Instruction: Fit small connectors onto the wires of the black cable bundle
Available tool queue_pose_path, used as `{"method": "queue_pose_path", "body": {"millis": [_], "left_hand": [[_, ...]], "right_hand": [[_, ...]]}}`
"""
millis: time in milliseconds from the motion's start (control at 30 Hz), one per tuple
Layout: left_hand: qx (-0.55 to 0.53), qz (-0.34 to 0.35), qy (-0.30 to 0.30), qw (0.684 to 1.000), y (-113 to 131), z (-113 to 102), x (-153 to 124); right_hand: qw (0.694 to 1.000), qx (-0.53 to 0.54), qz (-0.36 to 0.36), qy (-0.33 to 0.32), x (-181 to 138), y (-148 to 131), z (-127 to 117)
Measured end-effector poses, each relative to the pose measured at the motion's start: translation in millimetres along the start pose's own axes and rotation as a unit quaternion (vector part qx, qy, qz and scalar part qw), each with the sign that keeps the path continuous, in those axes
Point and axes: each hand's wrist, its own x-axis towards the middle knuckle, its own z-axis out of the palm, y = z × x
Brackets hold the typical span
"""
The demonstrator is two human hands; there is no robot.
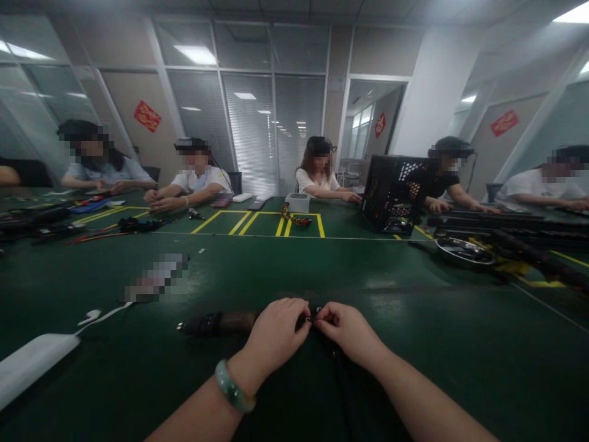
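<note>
My left hand (276, 334) and my right hand (347, 331) meet at the middle of the green table mat (414, 344), with fingertips pinching a small dark part of a cable harness between them. The black-sleeved cable bundle (221, 322) runs left from my hands, with a brownish stretch and a small metal tip at its far end. A dark cable (340, 368) trails down toward me from under my right hand. The pinched part is mostly hidden by my fingers. A pale green bangle (234, 385) circles my left wrist.
A white power strip (32, 368) with a white cord lies left of my hands, beyond it a pixelated object (156, 279). Several co-workers (193, 175) sit across the table. A black computer case (391, 193), a metal tray (464, 252) and cable bundles (506, 224) stand to the right.
</note>
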Motion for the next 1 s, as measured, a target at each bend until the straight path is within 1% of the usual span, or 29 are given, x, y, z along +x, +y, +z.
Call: {"method": "queue_pose_path", "body": {"millis": [233,400,500,667,867,1000], "left_hand": [[0.002,-0.01,0.003,1.0,1.4,-0.9,-0.3],[0.024,0.005,-0.008,1.0,2.5,-1.8,0.0],[0.017,0.015,-0.003,1.0,3.1,-2.3,-0.4],[0.012,-0.004,0.004,1.0,3.7,-2.5,-1.6],[0.009,0.016,-0.001,1.0,3.1,-2.1,-0.9],[0.007,0.013,0.0,1.0,3.0,-2.6,-1.0]], "right_hand": [[1.0,-0.002,0.007,-0.015,0.2,-2.0,-1.8],[1.0,-0.005,-0.001,-0.014,2.4,3.2,-0.2],[1.0,0.002,0.002,-0.024,2.4,4.0,0.1],[1.0,-0.006,0.006,-0.018,1.4,0.4,-0.8],[1.0,-0.004,0.005,-0.019,2.3,2.1,-0.1],[1.0,-0.004,0.013,-0.024,1.7,2.3,-0.7]]}}
